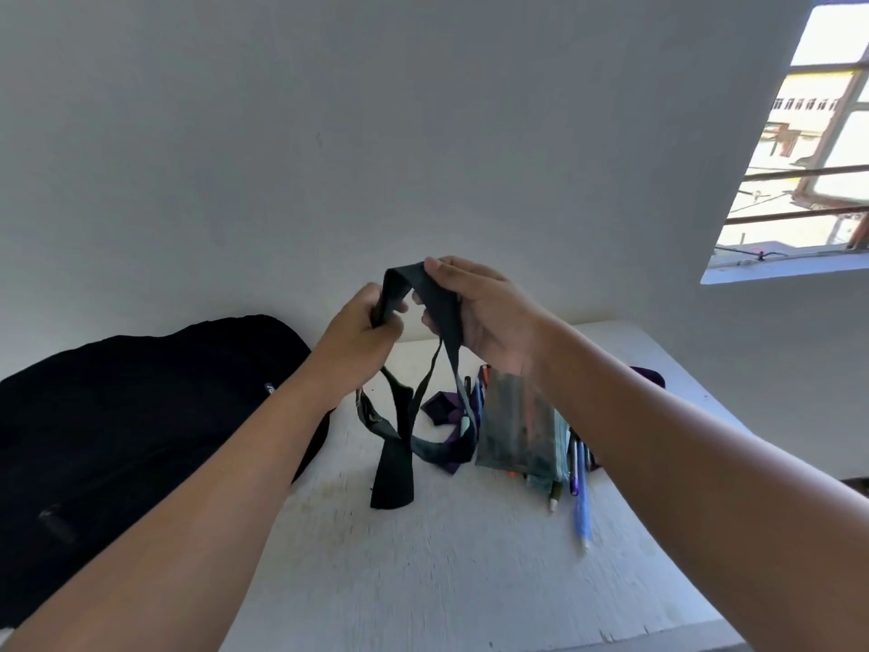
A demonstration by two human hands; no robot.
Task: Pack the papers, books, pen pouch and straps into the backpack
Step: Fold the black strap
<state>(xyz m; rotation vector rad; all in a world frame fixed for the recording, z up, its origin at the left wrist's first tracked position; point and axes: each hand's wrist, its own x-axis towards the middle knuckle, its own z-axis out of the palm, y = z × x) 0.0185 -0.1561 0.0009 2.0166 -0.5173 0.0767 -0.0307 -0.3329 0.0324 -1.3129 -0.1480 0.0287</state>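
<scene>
Holding: both hands raised above the white table, a dark strap stretched in an arch between them
Left hand: curled into a fist around one end of the strap, fingers folded tight over the webbing
Right hand: thumb and fingertips pinching the strap's upper edge, the band running down across the palm
Strap's lower part: hangs in loops down to the table, its wide black end lying flat on the surface
Purple strap: crumpled on the table behind the hanging loops, touching them
Pen pouch: grey-green, lying on the table just right of the straps, under the right wrist
Pens: several poke out from beneath the pouch's near end, one blue barrel reaching furthest toward the camera
Backpack: black, lying on the left part of the table against the wall, partly behind the left forearm
Window: barred, upper right, bright outside
</scene>
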